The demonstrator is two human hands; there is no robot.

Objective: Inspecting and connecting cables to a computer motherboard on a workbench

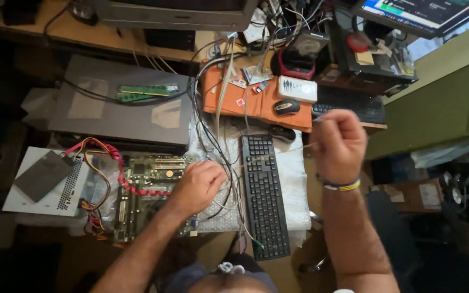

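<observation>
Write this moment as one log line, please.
left hand: resting on green circuit board | right hand: raised, pinching thin wire | keyboard: between

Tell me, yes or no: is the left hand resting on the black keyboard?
No, the left hand lies on the green circuit board, beside the black keyboard.

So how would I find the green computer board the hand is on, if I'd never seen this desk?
Start at the long black keyboard in the middle of the desk. Look just left of it, where the person's left hand rests on a flat green circuit board lying on bubble wrap. It is the only big green board there, with a red ribbon cable curling along its left edge.
</observation>
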